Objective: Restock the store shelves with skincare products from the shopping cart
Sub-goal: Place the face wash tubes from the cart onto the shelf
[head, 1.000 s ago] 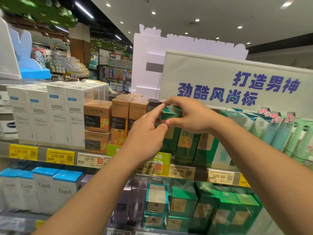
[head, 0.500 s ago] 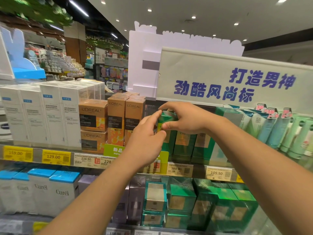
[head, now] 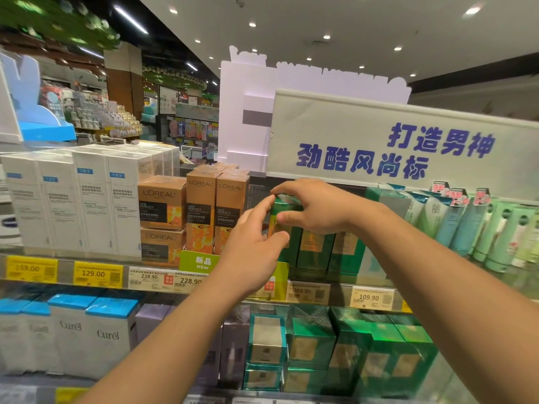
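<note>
The left hand [head: 256, 246] and right hand [head: 315, 208] both pinch a green box [head: 287, 209] with curled fingers, at the upper shelf [head: 67, 272] beside the L'Oréal boxes [head: 217, 211]. Pushed in crooked, it could topple those neighbours. Price tags line the shelf edge; behind, a sign [head: 393, 147] and lit store aisles.

**Bare arms, nothing worn**

Two forearms come into view from the bottom edge, uncovered up to that edge: no sleeve or cuff shows. The left hand [head: 250, 243] and right hand [head: 315, 208] wear no gloves, rings or watch. The wrists are bare, and the fingernails look short and plain.
</note>
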`<act>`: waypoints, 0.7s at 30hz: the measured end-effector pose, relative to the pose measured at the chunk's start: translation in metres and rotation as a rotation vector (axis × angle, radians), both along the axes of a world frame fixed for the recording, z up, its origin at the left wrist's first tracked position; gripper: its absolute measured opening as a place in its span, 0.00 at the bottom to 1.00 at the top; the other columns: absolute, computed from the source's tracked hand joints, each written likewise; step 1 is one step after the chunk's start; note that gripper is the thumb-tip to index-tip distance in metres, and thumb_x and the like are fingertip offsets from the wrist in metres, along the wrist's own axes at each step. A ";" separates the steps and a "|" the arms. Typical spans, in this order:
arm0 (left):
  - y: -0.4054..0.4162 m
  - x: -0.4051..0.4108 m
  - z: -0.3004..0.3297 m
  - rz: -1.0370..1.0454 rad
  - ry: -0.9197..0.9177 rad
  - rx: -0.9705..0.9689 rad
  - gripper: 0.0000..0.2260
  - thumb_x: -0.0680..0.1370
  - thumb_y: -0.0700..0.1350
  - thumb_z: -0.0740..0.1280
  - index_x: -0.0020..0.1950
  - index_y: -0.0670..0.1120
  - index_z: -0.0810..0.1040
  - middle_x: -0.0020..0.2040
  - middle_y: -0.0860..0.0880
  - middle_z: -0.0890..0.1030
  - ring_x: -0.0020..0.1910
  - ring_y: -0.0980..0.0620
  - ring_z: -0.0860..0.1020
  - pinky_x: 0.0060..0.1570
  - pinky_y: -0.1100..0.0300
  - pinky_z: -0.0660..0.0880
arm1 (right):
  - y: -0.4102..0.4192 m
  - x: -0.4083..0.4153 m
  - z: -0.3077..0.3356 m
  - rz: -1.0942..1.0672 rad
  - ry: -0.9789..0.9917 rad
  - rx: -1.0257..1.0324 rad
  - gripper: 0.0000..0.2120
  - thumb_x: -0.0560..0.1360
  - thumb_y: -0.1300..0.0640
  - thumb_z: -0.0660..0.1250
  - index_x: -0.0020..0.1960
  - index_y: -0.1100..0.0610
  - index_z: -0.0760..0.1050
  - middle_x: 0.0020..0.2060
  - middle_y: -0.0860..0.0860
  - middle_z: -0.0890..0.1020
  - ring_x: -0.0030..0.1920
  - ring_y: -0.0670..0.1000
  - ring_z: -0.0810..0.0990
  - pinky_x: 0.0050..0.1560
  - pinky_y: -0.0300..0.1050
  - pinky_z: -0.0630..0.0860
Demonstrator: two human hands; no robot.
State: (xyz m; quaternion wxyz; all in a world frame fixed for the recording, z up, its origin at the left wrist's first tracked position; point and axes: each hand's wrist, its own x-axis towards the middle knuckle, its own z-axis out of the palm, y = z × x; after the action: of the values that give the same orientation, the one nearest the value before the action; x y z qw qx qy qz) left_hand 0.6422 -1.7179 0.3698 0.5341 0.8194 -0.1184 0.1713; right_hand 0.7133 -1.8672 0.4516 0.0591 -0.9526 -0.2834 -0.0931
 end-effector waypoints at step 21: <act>-0.002 -0.033 -0.026 0.006 -0.296 -0.173 0.16 0.78 0.52 0.65 0.65 0.61 0.74 0.62 0.62 0.74 0.61 0.64 0.74 0.56 0.71 0.70 | -0.039 -0.083 -0.054 0.092 -0.636 0.451 0.14 0.81 0.49 0.63 0.58 0.53 0.84 0.52 0.48 0.83 0.59 0.51 0.78 0.62 0.58 0.71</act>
State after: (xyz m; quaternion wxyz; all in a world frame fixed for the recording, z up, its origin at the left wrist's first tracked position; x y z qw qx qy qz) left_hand 0.6092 -1.7196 0.3440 0.5787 0.7365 -0.1782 0.3014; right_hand 0.6303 -1.9058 0.3975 0.1802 -0.8257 -0.3026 -0.4407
